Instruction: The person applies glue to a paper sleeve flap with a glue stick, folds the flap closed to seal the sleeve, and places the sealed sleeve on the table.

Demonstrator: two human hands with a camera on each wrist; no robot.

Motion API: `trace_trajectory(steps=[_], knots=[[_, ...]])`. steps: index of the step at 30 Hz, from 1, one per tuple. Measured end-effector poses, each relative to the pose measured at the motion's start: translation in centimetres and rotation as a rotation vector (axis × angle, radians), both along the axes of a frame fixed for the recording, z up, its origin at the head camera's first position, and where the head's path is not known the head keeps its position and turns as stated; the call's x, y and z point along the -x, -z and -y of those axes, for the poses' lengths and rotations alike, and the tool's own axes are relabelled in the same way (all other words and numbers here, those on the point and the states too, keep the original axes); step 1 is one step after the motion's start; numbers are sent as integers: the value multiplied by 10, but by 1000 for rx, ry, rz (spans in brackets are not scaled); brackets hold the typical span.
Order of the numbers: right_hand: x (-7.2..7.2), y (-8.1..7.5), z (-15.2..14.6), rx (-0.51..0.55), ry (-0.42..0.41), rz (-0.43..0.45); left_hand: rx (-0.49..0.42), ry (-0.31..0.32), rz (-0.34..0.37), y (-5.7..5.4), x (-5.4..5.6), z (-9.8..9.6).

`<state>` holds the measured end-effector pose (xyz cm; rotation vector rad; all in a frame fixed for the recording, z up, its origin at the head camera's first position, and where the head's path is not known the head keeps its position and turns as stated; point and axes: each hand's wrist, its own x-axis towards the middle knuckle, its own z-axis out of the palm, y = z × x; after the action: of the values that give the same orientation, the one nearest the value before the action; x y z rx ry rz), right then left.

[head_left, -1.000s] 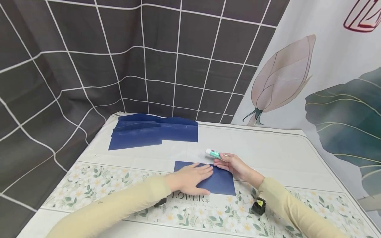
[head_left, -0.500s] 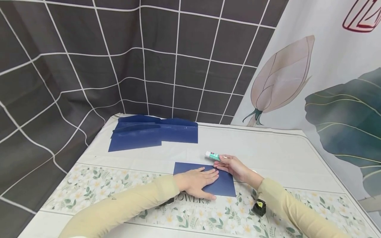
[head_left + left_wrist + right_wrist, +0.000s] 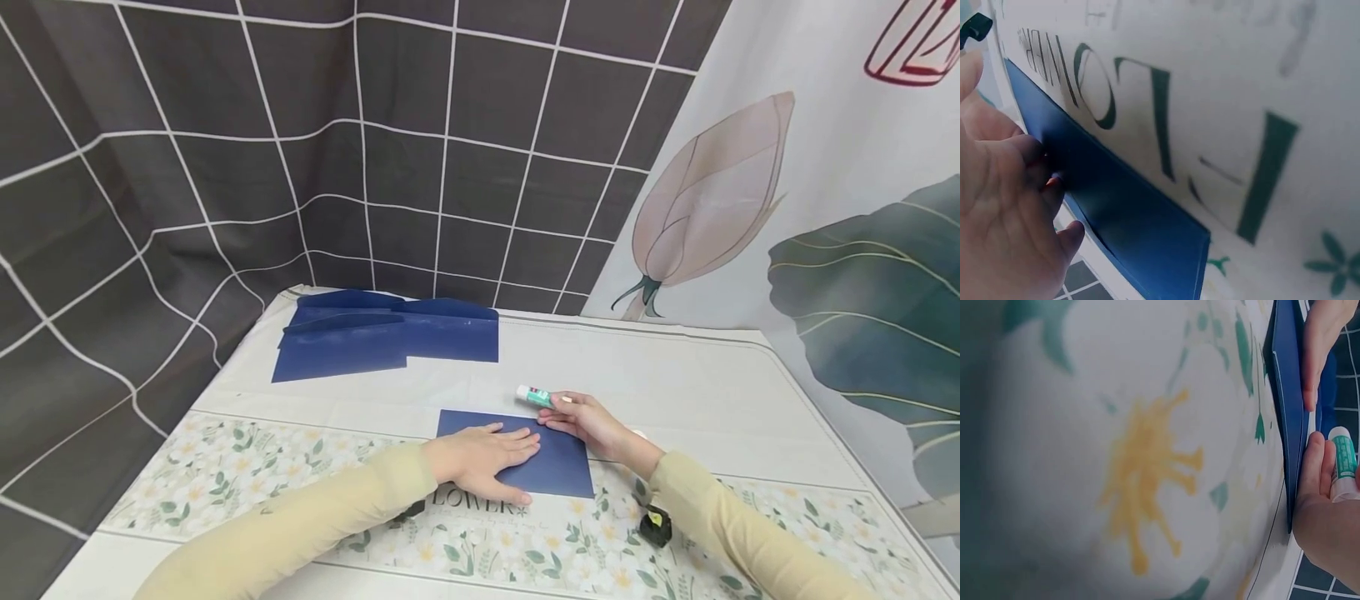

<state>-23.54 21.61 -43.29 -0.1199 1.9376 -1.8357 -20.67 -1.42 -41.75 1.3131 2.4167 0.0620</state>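
Note:
A dark blue envelope [image 3: 558, 467] lies on the tablecloth in front of the person, also seen edge-on in the right wrist view. My left hand [image 3: 483, 462] rests on it with the fingers straight and spread, pointing right. In the left wrist view the left palm [image 3: 1013, 206] hides part of the envelope [image 3: 1129, 200]. Between thumb and fingers my right hand [image 3: 592, 425] holds a green-and-white glue stick [image 3: 536, 396], its white end pointing left. The lower fingers of that hand rest at the envelope's upper right edge. In the right wrist view the glue stick [image 3: 1343, 462] stands above those fingers.
Several blue envelopes [image 3: 345, 346] with raised flaps overlap at the table's back left. The white tablecloth [image 3: 637, 358] has a flower-printed band with lettering. Dark grid-patterned cloth [image 3: 405, 167] hangs behind, with a lotus-printed curtain [image 3: 712, 192] at the right.
My left hand slid right across the envelope, then back left to about where it was. The right hand keeps hold of the glue stick and has barely moved.

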Motion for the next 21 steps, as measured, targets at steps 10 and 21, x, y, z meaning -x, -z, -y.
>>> trace_trajectory(steps=[10,21], knots=[[-2,-2,-3,-83,-43,-48,-10,-21,-21,-5,-4,14],[-4,-2,-3,-89,-34,-51,-51,-73,19,-1,-6,45]])
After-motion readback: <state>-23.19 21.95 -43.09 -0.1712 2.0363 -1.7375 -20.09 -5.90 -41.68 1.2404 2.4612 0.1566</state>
